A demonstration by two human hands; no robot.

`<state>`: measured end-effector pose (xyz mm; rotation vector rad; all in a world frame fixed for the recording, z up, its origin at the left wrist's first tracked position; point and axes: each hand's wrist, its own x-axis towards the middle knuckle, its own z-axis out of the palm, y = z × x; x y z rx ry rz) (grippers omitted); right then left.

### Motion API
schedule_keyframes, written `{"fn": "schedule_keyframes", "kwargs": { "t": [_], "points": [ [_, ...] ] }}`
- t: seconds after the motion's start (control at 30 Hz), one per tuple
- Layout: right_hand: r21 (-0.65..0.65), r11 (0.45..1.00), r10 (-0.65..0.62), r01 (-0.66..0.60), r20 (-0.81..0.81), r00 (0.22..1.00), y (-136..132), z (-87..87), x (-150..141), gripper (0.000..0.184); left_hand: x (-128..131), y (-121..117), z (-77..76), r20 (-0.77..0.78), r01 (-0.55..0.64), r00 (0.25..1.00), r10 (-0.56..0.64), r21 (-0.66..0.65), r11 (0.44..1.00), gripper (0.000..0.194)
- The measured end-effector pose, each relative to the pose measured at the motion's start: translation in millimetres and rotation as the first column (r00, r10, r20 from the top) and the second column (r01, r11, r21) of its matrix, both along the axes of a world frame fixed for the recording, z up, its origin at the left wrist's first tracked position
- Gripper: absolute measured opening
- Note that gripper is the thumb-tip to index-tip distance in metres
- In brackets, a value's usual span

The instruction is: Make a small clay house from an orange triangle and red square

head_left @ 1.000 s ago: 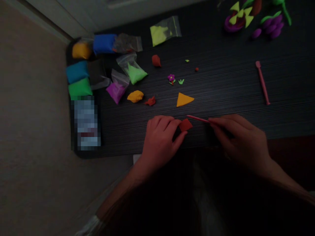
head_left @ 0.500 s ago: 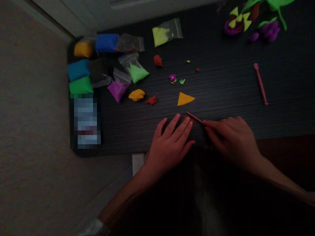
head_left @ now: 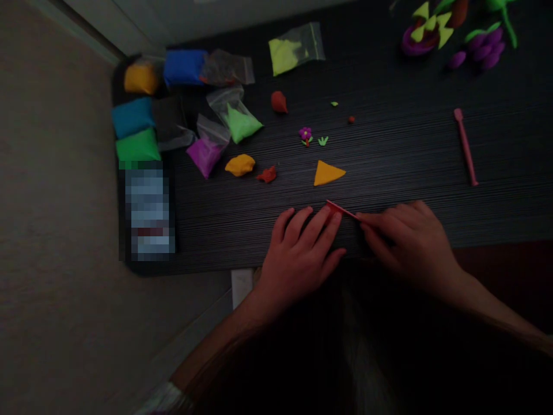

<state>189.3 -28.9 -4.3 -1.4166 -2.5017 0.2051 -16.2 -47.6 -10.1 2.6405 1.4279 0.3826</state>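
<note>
My left hand (head_left: 300,248) lies on the dark table with its fingers spread. Two of its fingertips press on a small piece of red clay (head_left: 332,214), mostly hidden beneath them. A thin pink modelling tool (head_left: 345,211) is pinched in my right hand (head_left: 408,242); its blade end lies along the far edge of the red piece. Just beyond sits a flat orange clay triangle (head_left: 328,173). Farther off are a small purple clay flower (head_left: 305,134) and a light green clay leaf (head_left: 323,140).
Bags of coloured clay, such as a purple one (head_left: 205,155) and a yellow one (head_left: 294,51), fill the left and back. Lumps of orange clay (head_left: 241,165) and red clay (head_left: 268,174) lie nearer. Another pink tool (head_left: 466,147) and purple clay grapes (head_left: 486,47) are at right.
The tool's blade has come down against the red clay's far edge. My left fingers have bent and drawn back slightly. The whole view has shifted a little.
</note>
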Motion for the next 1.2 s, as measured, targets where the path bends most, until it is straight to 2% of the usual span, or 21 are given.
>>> {"fn": "schedule_keyframes", "kwargs": {
  "t": [0.07,0.23,0.4,0.77,0.93,1.1,1.2],
  "points": [
    [-0.012,0.999,0.04,-0.04,0.013,0.999,0.3,0.2,0.2,0.019,-0.2,-0.2,-0.6,0.006,0.004,1.0,-0.004,-0.004,1.0,0.048],
    [0.008,1.0,0.009,-0.009,0.032,0.999,1.5,1.1,0.1,0.02,-0.5,0.2,-1.5,0.019,0.0,1.0,0.0,-0.01,1.0,0.05],
    [0.016,0.999,0.05,-0.05,0.035,0.998,0.4,2.0,-3.4,0.02,-0.3,0.0,-1.1,0.004,0.008,1.0,-0.008,-0.013,1.0,0.048],
    [0.036,0.999,0.001,-0.001,0.013,1.0,-0.5,1.5,-4.4,0.019,-0.5,0.1,-1.8,0.007,0.006,1.0,-0.006,-0.009,1.0,0.049],
    [0.02,1.0,0.016,-0.016,0.006,1.0,-1.4,0.8,-3.6,0.019,0.4,-0.4,-0.8,0.019,0.001,1.0,0.0,-0.029,1.0,0.049],
    [-0.007,0.986,-0.169,0.17,-0.112,0.979,-1.5,5.7,3.1,0.019,-3.9,2.5,0.8,0.153,-0.025,0.988,0.037,-0.081,0.996,0.05],
    [-0.043,0.991,-0.13,0.125,-0.146,0.981,-5.2,7.9,5.6,0.015,-7.7,4.6,2.6,0.238,-0.103,0.962,0.137,-0.149,0.984,0.047]
  ]
}}
